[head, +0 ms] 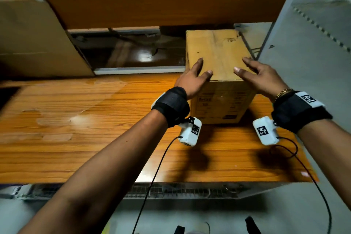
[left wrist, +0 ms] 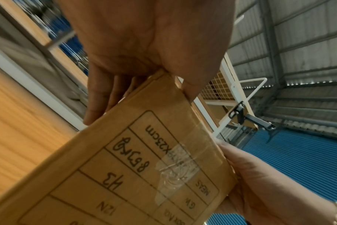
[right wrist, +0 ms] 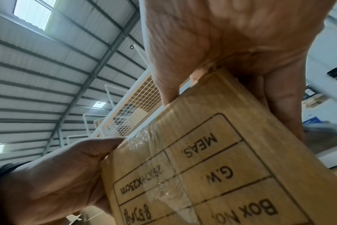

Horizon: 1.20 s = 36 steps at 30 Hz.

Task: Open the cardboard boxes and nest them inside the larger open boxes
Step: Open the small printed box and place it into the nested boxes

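A closed brown cardboard box [head: 220,53] stands on the right part of the wooden table [head: 91,129], with clear tape over its top seam and a printed label panel [left wrist: 144,167] on its near face. My left hand [head: 196,75] rests on the box's near-left top corner, thumb on top and straight fingers along the left edge. My right hand [head: 255,76] lies on the near-right top corner with its fingers spread and straight. In the right wrist view the palm [right wrist: 231,38] sits over the box corner [right wrist: 221,159]. No flap is lifted.
A wooden shelf board [head: 152,2] in a white frame overhangs the back of the table. A large cardboard box [head: 34,40] stands at the left. The table's right edge [head: 296,138] is close to the box, with grey floor [head: 313,66] beyond. Wrist-camera cables [head: 152,182] hang in front.
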Motion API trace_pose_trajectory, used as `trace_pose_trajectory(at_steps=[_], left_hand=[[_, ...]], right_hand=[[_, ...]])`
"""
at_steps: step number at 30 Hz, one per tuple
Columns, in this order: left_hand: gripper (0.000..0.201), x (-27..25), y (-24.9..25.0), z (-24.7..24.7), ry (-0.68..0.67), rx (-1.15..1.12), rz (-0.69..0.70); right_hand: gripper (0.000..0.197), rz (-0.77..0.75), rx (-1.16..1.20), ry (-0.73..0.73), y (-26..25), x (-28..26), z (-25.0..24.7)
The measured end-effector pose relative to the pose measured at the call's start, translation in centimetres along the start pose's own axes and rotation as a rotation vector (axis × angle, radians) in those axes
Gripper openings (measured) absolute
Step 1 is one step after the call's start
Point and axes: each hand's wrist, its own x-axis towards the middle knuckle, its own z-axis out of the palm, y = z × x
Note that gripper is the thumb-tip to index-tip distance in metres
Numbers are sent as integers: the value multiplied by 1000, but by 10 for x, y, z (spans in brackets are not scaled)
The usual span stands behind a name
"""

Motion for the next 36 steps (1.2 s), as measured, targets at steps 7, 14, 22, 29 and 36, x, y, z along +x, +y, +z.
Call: trace_pose_trajectory(at_steps=[7,14,22,29,36], left_hand=[[81,-69,-87,-104,129,-113,-98],[83,-145,-178,-202,283,-403,-153],[93,-209,-243,-282,424,35,-259],[85,-238,-259,-300,480,-284,-303],[74,-247,-286,-287,407,-197,-230]], right_hand=[[77,-109,-96,-93,-88,-23,113],[78,-257,-251,-113,-195,-68,215],[82,-477,-269,-326,-289,-129,311],[71,-566,-437,-504,-305,-155,365],[73,-410,-557,-331,-252,-128,343]])
